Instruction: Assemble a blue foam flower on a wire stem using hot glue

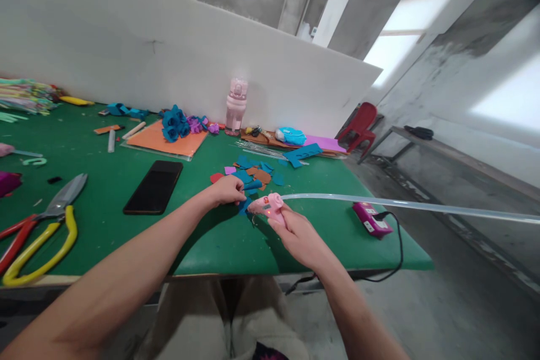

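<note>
Now right hand (295, 230) fingers closed on glue gun (268, 206) — left hand (225, 190) pinching blue piece (248, 185).

The worktop (105, 219) is a plain deep green. The glue gun (270, 207) is pale pink with a small red light, and the glue stick (379, 202) running out of it is translucent white. The foam piece (247, 194) at the left hand's fingers (236, 194) is teal blue; the scraps (253, 171) behind it are blue, brown, red and purple. The phone (154, 187) is glossy black. The shears (40, 228) have grey blades with one yellow handle and one red. The bottle (235, 107) is light pink. The foam sheet (162, 140) is orange, the foam flowers (174, 122) on it blue. The power box (371, 218) is magenta with a black cable. The chair (360, 124) is red.
</note>
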Action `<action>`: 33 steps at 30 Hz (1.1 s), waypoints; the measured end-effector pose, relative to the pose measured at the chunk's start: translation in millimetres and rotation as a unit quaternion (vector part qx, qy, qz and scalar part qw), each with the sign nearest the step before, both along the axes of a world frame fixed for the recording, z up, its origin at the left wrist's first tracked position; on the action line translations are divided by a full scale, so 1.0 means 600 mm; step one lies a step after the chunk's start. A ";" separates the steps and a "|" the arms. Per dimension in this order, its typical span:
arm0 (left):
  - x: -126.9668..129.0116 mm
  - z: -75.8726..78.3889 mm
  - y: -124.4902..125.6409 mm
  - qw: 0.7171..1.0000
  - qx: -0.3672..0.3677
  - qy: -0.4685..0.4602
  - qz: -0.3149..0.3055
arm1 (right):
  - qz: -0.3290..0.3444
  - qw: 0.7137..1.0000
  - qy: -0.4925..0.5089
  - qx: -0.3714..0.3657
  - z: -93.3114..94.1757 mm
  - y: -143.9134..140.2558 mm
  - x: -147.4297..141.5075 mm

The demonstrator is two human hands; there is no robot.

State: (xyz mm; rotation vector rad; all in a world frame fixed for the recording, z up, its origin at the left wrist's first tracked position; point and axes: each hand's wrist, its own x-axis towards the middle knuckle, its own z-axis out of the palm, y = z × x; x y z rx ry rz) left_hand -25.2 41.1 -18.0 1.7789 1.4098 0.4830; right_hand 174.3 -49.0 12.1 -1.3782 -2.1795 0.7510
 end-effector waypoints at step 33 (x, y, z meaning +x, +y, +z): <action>0.000 0.002 -0.001 1.000 0.000 0.010 -0.003 | -0.010 0.998 -0.058 0.018 0.004 0.005 0.011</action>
